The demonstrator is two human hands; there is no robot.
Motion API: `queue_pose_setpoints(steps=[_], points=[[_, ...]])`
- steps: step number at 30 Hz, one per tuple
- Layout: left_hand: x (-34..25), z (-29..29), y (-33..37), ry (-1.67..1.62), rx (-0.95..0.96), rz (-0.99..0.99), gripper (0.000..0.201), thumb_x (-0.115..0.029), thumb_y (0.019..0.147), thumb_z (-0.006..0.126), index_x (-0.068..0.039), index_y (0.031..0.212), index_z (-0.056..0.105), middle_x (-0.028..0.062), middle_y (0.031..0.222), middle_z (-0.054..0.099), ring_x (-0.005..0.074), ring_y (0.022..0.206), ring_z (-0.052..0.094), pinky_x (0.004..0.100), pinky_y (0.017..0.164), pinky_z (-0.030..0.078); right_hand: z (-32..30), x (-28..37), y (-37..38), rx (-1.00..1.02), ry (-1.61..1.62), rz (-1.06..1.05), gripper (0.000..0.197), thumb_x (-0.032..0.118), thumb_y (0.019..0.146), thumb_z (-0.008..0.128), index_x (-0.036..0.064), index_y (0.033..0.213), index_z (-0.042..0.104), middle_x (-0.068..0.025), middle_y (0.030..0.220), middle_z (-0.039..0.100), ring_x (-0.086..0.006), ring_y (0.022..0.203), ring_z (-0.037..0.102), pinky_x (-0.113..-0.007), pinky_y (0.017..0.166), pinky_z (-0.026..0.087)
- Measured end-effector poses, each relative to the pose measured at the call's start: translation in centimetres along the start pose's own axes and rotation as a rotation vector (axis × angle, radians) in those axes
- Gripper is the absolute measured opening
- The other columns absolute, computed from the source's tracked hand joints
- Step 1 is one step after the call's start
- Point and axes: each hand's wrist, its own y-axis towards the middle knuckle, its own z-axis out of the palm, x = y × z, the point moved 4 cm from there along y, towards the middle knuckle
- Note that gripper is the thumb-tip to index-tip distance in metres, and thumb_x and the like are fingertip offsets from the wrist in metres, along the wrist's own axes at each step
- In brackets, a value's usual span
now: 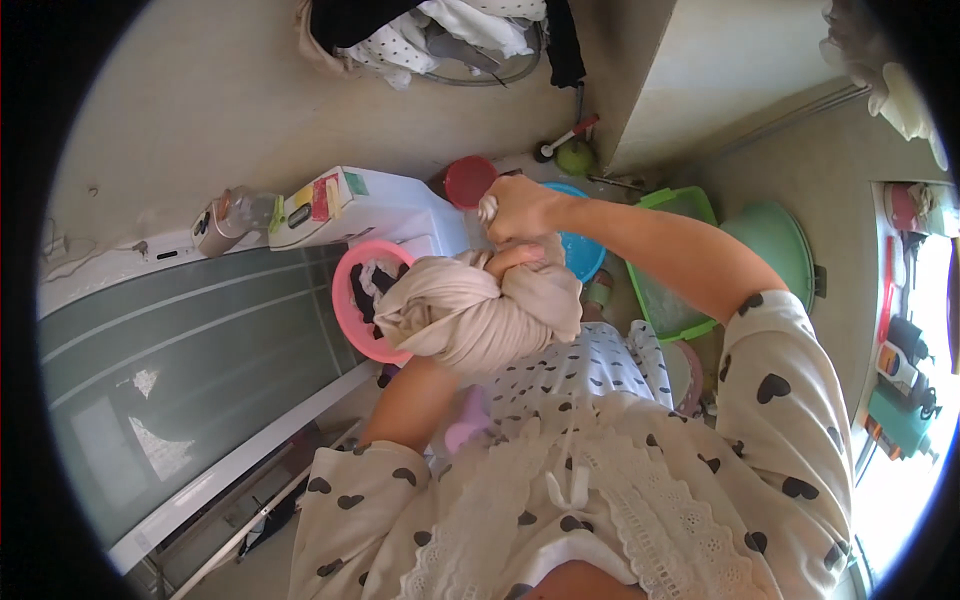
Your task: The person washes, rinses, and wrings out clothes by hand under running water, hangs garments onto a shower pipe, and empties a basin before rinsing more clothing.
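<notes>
A bulky beige cloth (465, 310), twisted and bunched, hangs in front of my chest between my two hands. My right hand (525, 210) is closed in a fist at the cloth's upper end, and a small wrung tip pokes out beside the knuckles. My left hand (518, 258) shows only in part just below it, its fingers bent against the cloth. The left forearm passes beneath the folds, which hide the wrist. Left of the cloth, a pink basin (345, 325) holds dark and white clothes (375, 285).
At left is a large glass-topped appliance (200, 370), with a white boxy object (400, 205) behind the basin. A red bucket (470, 182), blue basin (590, 255), green basin (680, 312) and pale green tub (785, 245) stand beyond. Laundry (440, 40) hangs above; bottles (900, 370) line the window ledge.
</notes>
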Motion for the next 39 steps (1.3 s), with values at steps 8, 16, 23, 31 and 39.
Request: queue_pose_setpoints(steps=[8,16,23,31,39], points=[[8.0,-1.8,3.8,0.883,-0.189,0.084,0.033,-0.026,0.084,0.053,-0.007,0.111,0.049,0.0079,0.106,0.056,0.0195,0.094,0.054,0.0341,0.085,0.043,4.8,-5.1,2.2,0.030,-0.414,0.221,0.031,0.022,0.071,0.059,0.0024,0.094,0.064,-0.0181,0.101,0.061,-0.0314,0.095,0.059,-0.038,0.080,0.049],[12.9,-2.1,5.7,1.103,-0.263,0.065,0.033,-0.027,0.085,0.052,-0.007,0.111,0.050,0.0081,0.107,0.056,0.0198,0.094,0.054,0.0348,0.086,0.043,7.2,-9.4,4.6,-0.032,-0.380,0.372,0.034,0.025,0.077,0.051,0.0046,0.101,0.063,-0.0145,0.111,0.058,-0.0290,0.104,0.056,-0.037,0.085,0.046],[14.3,-1.9,6.4,1.143,-0.309,0.050,0.032,-0.028,0.086,0.051,-0.008,0.111,0.050,0.0082,0.107,0.056,0.0200,0.095,0.054,0.0353,0.087,0.043,6.8,-8.2,3.2,0.013,-0.362,0.472,0.034,0.022,0.076,0.056,0.0097,0.107,0.061,-0.0118,0.115,0.057,-0.0256,0.106,0.056,-0.035,0.085,0.047],[13.2,-2.9,6.1,0.717,-0.274,0.063,0.032,-0.029,0.086,0.050,-0.008,0.110,0.051,0.0084,0.107,0.056,0.0203,0.096,0.054,0.0360,0.088,0.043,7.2,-15.1,5.1,0.226,-0.316,0.312,0.048,0.037,0.069,0.066,0.0037,0.103,0.061,-0.0119,0.106,0.061,-0.0259,0.095,0.060,-0.034,0.080,0.048],[8.5,-4.4,5.2,-0.577,0.016,0.140,0.032,-0.030,0.087,0.049,-0.008,0.110,0.051,0.0086,0.108,0.056,0.0206,0.096,0.055,0.0367,0.089,0.042,2.7,-11.0,-5.1,-0.603,0.569,-0.018,0.061,0.037,0.078,0.064,-0.0027,0.120,0.046,-0.0171,0.122,0.048,-0.0242,0.115,0.044,-0.033,0.096,0.035]])
